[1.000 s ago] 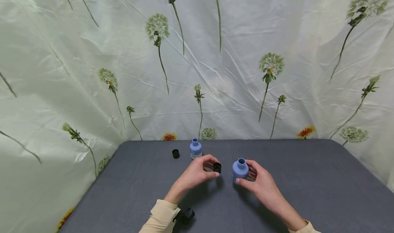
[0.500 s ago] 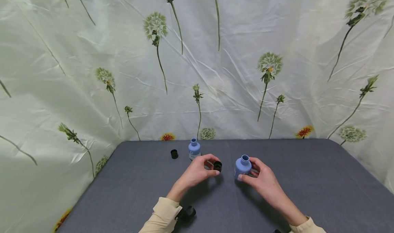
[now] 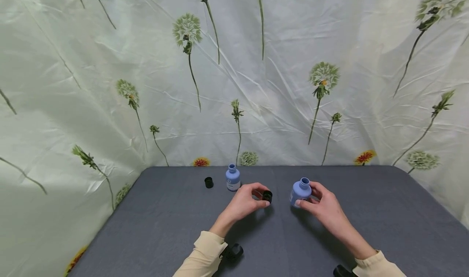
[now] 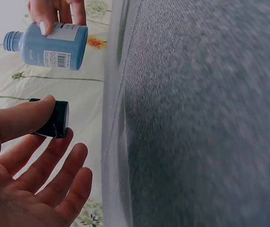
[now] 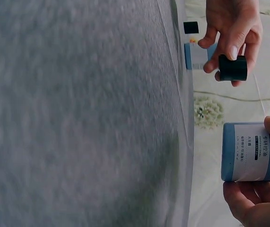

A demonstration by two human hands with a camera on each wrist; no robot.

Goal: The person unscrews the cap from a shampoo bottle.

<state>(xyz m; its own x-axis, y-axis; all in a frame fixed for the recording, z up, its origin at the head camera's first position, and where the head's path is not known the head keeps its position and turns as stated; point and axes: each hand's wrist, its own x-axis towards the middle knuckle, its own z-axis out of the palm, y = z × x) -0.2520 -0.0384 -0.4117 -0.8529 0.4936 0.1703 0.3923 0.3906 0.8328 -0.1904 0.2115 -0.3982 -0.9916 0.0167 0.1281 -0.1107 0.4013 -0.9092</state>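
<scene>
My left hand [image 3: 246, 200] pinches a black bottle cap [image 3: 267, 196] between thumb and fingers, its open end facing up. In the left wrist view the same cap [image 4: 54, 119] sits under the thumb, while the other fingers spread loosely. My right hand [image 3: 326, 201] grips a small blue bottle [image 3: 300, 192] by its body, held above the table with its uncapped neck upward and slightly tilted. A white label with printing shows on this bottle [image 5: 250, 151] in the right wrist view. Cap and bottle are apart, the bottle to the right of the cap.
A second uncapped blue bottle [image 3: 233, 178] stands near the back of the grey table [image 3: 176, 224]. Left of it lies another black cap [image 3: 209, 182]. Behind the table hangs a pale curtain [image 3: 271, 81] printed with dandelions.
The bottle in my right hand has moved to the right and a little farther back. My left hand with the cap has shifted slightly right. Both grips stay the same.
</scene>
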